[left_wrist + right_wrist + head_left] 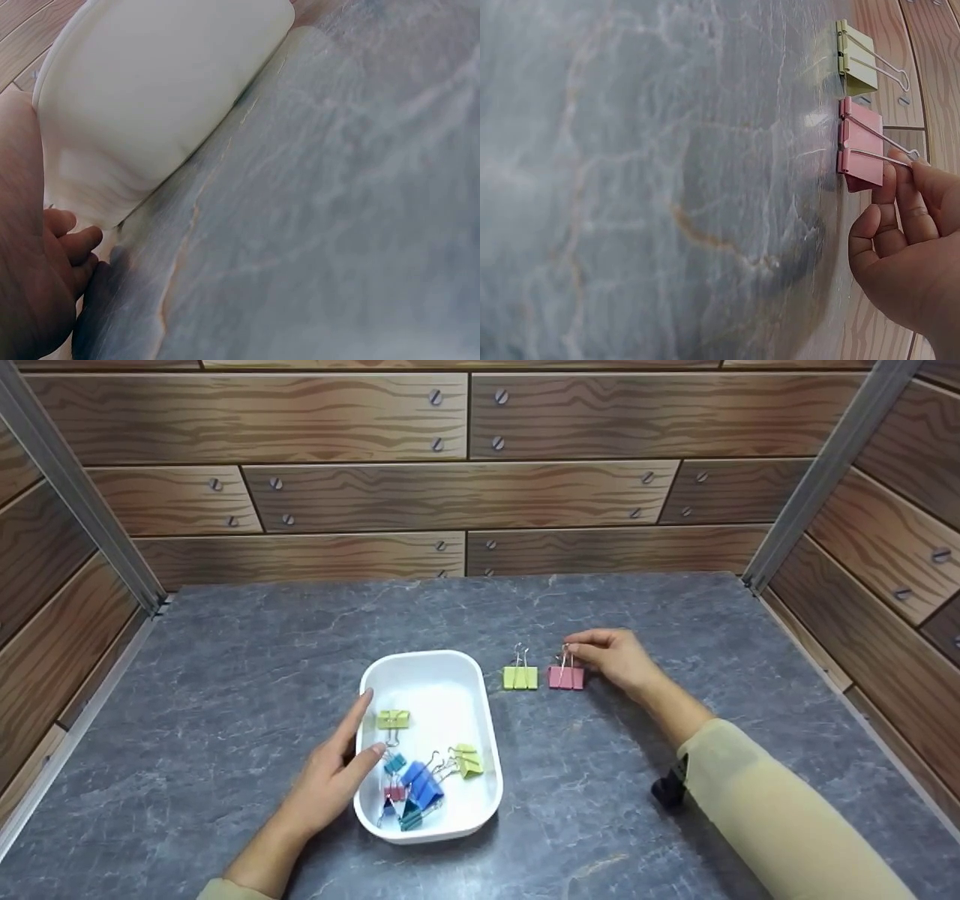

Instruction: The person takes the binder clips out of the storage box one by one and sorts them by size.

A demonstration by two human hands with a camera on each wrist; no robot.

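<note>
In the head view my right hand [619, 660] pinches the wire handles of a pink binder clip [566, 678], which stands upright on the tabletop. The right wrist view shows the thumb and fingers of that hand [907, 232] at the end of the handles of the pink clip [864, 142]. Just left of it stands a lime-green binder clip [520, 678], handles up. My left hand [330, 776] rests at the left rim of a white tray [491, 735], its index finger and thumb extended. Beside the tray wall [150, 90], the other fingers bend loosely.
Inside the tray lie several binder clips: a yellow-green one [393, 719], another yellow-green one [469, 761], a large blue one [424, 786], a small teal one [394, 763] and a small pink one [394, 793]. Wood-patterned walls [360, 495] enclose the grey marbled table [285, 630].
</note>
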